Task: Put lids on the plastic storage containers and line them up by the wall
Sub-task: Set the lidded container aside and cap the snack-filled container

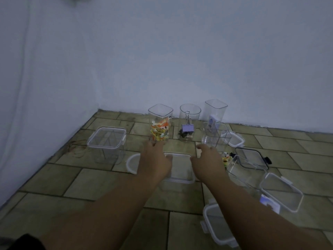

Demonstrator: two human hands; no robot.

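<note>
Though open-topped, clear glossy plastic containers (160,121).

A: What does the left hand (155,159) hide?
B: One end of a clear rectangular piece (181,168), lid or shallow box I cannot tell, and part of a round lid (132,164). Its fingertips blur against the jar of coloured wrappers (160,130); touching or apart is unclear.
A: And near the right hand (207,159)?
B: Small coloured bits (226,159), too small to name. That forearm covers part of the bottom lid (214,224).
</note>
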